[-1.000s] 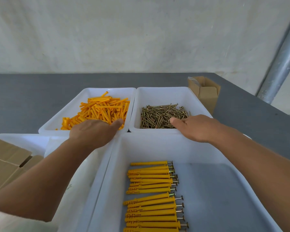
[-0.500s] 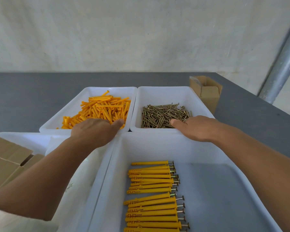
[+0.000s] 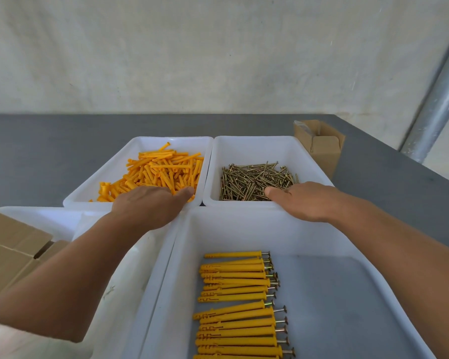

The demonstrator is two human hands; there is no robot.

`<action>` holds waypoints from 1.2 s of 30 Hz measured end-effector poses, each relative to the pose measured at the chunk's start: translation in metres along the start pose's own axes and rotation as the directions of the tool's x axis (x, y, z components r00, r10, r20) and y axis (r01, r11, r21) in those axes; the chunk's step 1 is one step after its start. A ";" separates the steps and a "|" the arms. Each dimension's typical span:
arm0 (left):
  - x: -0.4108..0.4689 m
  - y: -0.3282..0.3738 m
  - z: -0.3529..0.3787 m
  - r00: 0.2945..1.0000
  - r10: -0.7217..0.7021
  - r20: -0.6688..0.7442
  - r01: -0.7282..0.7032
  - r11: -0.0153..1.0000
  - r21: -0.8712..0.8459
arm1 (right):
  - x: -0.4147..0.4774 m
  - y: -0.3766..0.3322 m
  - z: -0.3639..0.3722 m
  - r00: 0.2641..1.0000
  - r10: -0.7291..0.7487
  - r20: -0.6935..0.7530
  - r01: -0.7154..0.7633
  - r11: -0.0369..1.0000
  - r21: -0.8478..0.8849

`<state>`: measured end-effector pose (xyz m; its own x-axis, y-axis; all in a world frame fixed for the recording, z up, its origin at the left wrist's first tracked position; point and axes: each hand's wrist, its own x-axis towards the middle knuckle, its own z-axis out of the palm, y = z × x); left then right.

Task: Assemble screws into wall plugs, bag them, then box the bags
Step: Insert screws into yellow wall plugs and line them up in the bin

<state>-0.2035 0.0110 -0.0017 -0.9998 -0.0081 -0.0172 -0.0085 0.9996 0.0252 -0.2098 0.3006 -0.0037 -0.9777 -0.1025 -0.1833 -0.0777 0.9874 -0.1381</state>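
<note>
Both arms reach over the grey table [image 3: 49,151]. The left hand [image 3: 151,206] lies palm down on the orange wall plugs [image 3: 163,169] in the far left tub [image 3: 140,143]. The right hand [image 3: 303,200] rests on the screws [image 3: 254,177] in the tub beside it [image 3: 254,146]. Both hands hide their own fingers, so I cannot tell whether either grips anything. Finished plugs [image 3: 233,301] lie in rows in the near tub [image 3: 244,229]. A small cardboard box [image 3: 322,149] stands just right of the screws.
</note>
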 end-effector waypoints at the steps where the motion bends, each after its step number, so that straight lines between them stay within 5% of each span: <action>1: 0.000 0.000 0.000 1.000 0.004 -0.005 -0.004 1.000 -0.005 | 0.000 0.001 0.000 1.000 -0.006 -0.001 0.006 1.000 -0.002; 36: -0.004 0.001 -0.001 1.000 -0.012 -0.025 0.011 1.000 -0.017 | -0.016 -0.012 -0.010 0.955 -0.117 -0.273 0.147 0.985 0.091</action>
<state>-0.1997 0.0119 -0.0005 -0.9998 -0.0204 0.0077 -0.0200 0.9989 0.0416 -0.1946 0.2912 0.0104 -0.9777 -0.1809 0.1070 -0.2026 0.9464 -0.2514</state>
